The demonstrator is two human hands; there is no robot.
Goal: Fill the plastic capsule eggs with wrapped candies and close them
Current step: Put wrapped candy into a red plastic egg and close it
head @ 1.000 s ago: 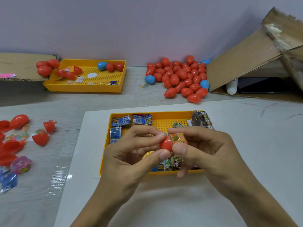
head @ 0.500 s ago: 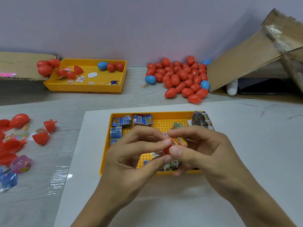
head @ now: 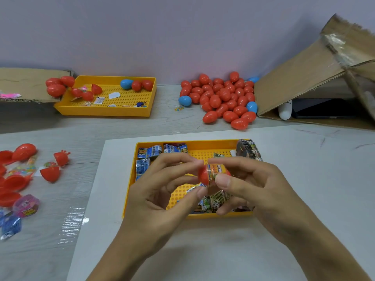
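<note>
Table: a pale wood-grain table [head: 113,126] runs to a lilac wall, with a white sheet [head: 304,179] laid over its near right part.
Cardboard: an opened cardboard box [head: 300,78] lies tilted at far right; a flat cardboard piece [head: 26,82] sits at far left.
Near tray: a yellow perforated tray [head: 205,146] on the white sheet holds blue wrapped candies [head: 150,152] along its far-left side and more wrapped packets at its near edge.
Far tray: a second yellow tray [head: 105,110] by the wall holds a few red eggs, one blue egg and scraps of paper.
Egg pile: closed red and blue capsule eggs [head: 221,98] are heaped by the wall, between the far tray and the box.
Open halves: empty red egg halves [head: 50,173] and loose sweets lie at near left.
Left hand: the left hand [head: 162,191] pinches the red half at thumb and fingertips.
Right hand: the right hand [head: 253,185] pinches the same egg from the other side.
Egg in hand: a red capsule egg [head: 205,175], held above the near tray, is partly open, an orange wrapped candy [head: 217,169] showing between its halves.
</note>
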